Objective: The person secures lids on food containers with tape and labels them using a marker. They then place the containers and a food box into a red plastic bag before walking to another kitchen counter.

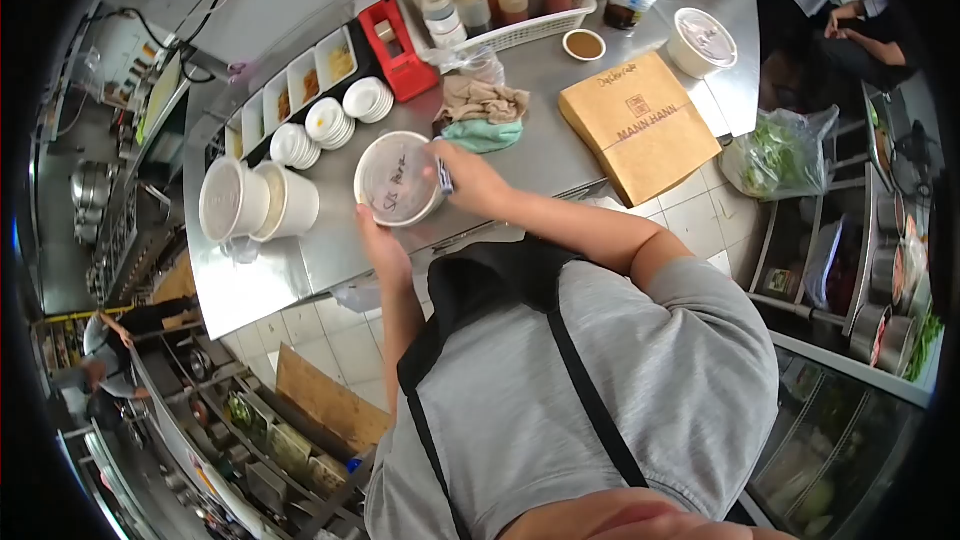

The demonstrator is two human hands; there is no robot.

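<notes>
A round white tub (362,165) with a clear lid (388,172) stands near the steel table's front edge. Dark handwriting runs across the lid. My left hand (383,245) grips the tub's near left side, its fingers partly hidden by the rim. In my right hand (470,180), closed at the tub's right edge, is a marker pen (444,178) with a dark and white barrel. Its tip cannot be made out. Just beyond that hand lie crumpled brown and green cloths (484,125).
Two white tubs (232,202) stand at left, near stacked small lids (295,146). A red tape dispenser (398,50) and a basket of sauce bottles (520,33) line the back. At right are a brown paper bag (640,130), a sauce cup (583,45) and a lidded tub (702,44).
</notes>
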